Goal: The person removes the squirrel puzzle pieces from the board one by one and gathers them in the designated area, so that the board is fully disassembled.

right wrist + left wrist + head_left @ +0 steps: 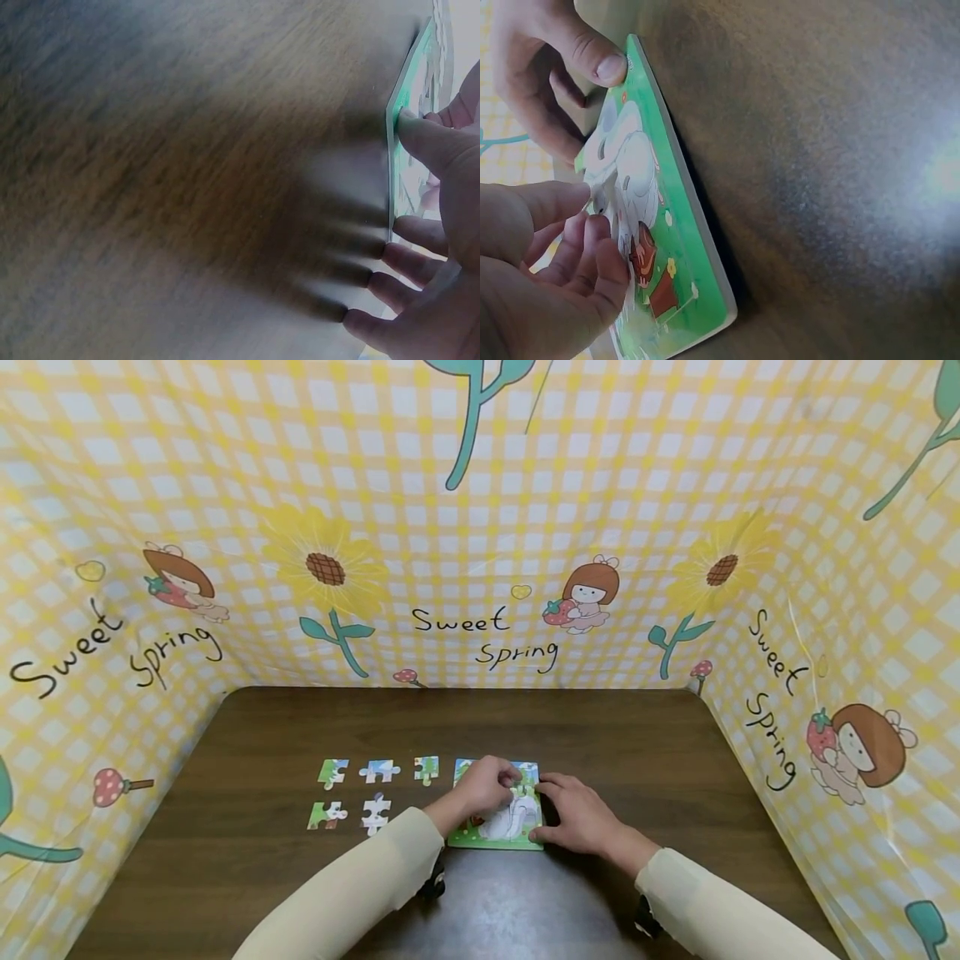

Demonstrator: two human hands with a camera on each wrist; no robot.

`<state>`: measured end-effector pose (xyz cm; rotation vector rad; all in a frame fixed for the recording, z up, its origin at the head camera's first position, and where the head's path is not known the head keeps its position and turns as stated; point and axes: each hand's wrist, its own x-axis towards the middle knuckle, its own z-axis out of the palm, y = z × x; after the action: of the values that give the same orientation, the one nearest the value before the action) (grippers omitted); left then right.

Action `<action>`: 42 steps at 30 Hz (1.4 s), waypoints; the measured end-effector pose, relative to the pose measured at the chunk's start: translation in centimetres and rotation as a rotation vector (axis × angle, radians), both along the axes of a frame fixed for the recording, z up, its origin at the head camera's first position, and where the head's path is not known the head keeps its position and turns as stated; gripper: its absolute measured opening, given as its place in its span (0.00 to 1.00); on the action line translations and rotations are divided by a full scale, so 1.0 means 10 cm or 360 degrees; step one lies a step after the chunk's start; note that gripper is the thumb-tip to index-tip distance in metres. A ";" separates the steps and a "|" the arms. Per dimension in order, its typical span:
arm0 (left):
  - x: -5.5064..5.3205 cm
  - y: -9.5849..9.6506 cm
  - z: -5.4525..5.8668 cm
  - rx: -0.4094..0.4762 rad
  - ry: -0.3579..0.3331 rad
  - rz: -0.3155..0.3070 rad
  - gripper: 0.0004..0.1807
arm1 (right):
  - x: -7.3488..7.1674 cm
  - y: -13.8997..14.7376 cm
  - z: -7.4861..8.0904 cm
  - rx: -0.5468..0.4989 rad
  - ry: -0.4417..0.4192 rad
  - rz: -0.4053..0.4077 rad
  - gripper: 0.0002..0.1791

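Note:
A green-bordered jigsaw puzzle board [495, 841] with a picture of a white animal lies on the table. My left hand [491, 785] is over the board, fingers curled. In the left wrist view, its thumb and index finger pinch a small jigsaw piece [602, 201] low over the picture, mostly hidden by the fingertips. At the board's right side is my right hand [581, 817], its thumb [420, 135] resting on the border near the front corner. The other fingers are spread along the right edge, with some fingertips down on the table.
Left of the board, several loose jigsaw pieces lie in two rows, among them a blue-and-white piece [380, 771], a green piece [427, 767] and a mostly white piece [375, 814]. A yellow checked cloth [465, 543] walls the brown table [600, 718] at the back and sides.

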<state>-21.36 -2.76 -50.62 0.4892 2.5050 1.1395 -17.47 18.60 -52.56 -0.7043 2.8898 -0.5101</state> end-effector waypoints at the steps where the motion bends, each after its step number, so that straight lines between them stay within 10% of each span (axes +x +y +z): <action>1: 0.00 -0.01 0.00 0.0003 -0.0004 0.0002 0.18 | 0.00 0.00 0.00 0.0005 -0.0002 0.0000 0.43; 21: 0.01 -0.11 0.16 0.0146 -0.0125 0.0068 0.05 | 0.01 -0.06 0.03 0.0005 -0.0045 -0.0027 0.43; 30: 0.02 -0.60 0.31 0.0163 -0.0141 0.0147 0.05 | 0.02 -0.01 0.02 -0.0028 -0.0036 -0.0034 0.42; 42: 0.20 -1.34 0.12 -0.0005 -0.0163 0.0275 0.03 | 0.02 0.03 0.07 0.0048 -0.0099 -0.0037 0.42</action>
<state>-19.32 -16.19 -49.44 0.2104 2.4981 1.1908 -17.25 18.95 -51.83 -0.6396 2.8450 -0.4809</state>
